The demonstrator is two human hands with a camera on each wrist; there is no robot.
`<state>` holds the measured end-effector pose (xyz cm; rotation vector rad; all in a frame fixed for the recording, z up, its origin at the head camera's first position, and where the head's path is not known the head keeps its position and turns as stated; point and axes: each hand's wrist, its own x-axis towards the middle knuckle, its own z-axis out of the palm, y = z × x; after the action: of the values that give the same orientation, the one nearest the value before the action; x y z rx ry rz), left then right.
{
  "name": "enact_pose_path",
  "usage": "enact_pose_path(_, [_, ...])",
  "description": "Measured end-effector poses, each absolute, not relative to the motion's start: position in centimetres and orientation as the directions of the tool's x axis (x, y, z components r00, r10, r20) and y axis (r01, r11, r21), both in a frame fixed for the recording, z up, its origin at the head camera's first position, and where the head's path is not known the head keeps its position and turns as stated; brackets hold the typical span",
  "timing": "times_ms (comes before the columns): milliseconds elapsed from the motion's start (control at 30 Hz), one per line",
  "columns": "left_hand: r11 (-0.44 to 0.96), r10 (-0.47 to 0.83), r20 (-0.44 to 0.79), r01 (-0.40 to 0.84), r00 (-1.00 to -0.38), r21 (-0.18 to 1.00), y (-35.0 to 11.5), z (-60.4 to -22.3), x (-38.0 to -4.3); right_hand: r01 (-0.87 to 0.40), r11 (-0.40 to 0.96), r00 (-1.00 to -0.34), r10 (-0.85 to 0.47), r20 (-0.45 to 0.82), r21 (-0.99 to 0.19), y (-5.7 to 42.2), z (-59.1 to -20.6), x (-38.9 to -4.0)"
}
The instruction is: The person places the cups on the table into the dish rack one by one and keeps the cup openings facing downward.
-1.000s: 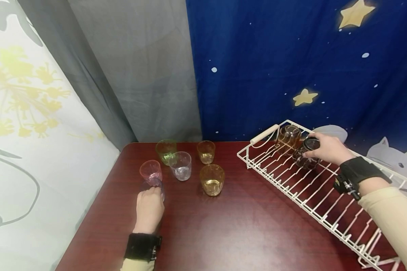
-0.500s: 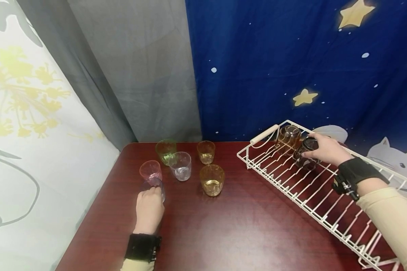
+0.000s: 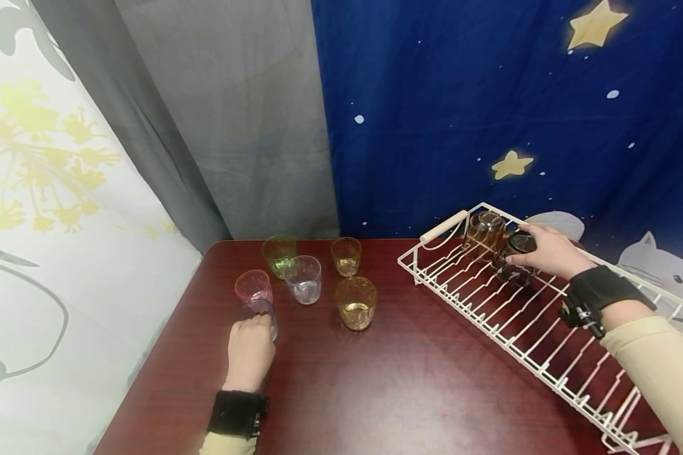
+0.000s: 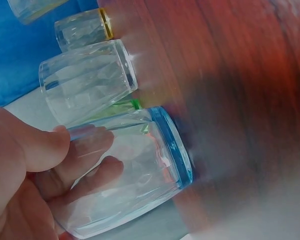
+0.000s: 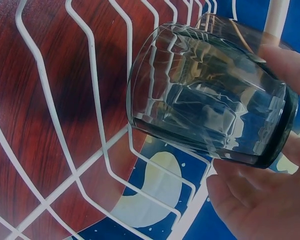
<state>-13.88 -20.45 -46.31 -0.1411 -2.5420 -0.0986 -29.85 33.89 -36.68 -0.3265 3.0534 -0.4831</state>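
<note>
Dark glass (image 5: 205, 100) is being held mouth-down at the white rack (image 5: 76, 175) by the right hand (image 3: 554, 251), fingers curved round its base. Blue-based glass (image 4: 137, 162) is being pinched near its rim by the left hand (image 3: 250, 354). Grip's best being eased only once the dark rim's being borne evenly.

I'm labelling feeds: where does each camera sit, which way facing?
Head: head-worn, looks forward and down at table and rack; left hand and right hand show.
Left wrist: worn there, faces the blue-bottomed glass; left hand shows.
Right wrist: worn there, faces the dark glass; right hand shows.
Shared: head and right wrist show the dark glass.
</note>
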Motion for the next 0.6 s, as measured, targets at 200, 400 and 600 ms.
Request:
enact_pose_path(200, [0.993, 0.052, 0.551, 0.100, -0.833, 0.059, -20.4, -46.2, -13.8, -0.216, 0.920, -0.974, -0.182, 0.133, -0.327, 33.7, -36.5, -29.5])
enact_pose_path(400, [0.991, 0.013, 0.550, 0.085, -0.835, 0.107, -20.4, -45.9, -13.5, -0.250, 0.909, -0.953, -0.170, 0.251, -0.334, 32.4, -35.9, -29.0])
enact_pose_path(600, [0.985, 0.000, 0.586, 0.102, -0.810, 0.142, -20.5, -45.4, -13.6, -0.264, 0.890, -0.942, -0.155, 0.298, -0.373, 30.4, -34.5, -28.5])
